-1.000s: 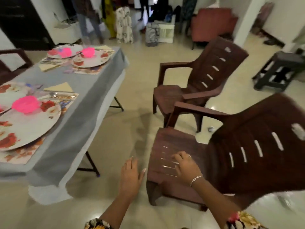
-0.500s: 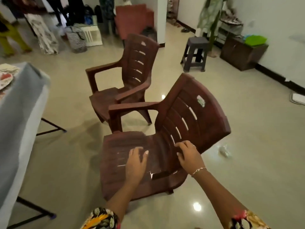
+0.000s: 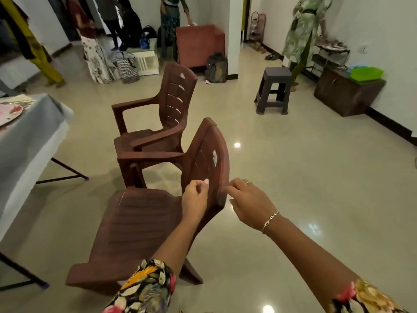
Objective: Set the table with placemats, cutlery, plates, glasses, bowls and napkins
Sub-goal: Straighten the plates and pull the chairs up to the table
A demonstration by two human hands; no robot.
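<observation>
Seemingly far along, a floral round plate [image 3: 9, 110] lies on the grey-clothed table [image 3: 29, 136] at left, while the left hand [image 3: 195, 199] and right hand [image 3: 248, 205], loosely curled, flank the brown plastic chair [image 3: 140, 220] at its backrest, grip uncertain.

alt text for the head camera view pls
Two hands are at the backrest of a brown plastic armchair on a glossy floor, left hand in front of it, right hand at its edge; grip unclear. A matching chair stands beyond, a grey-clothed table at left, a dark stool farther back.
</observation>
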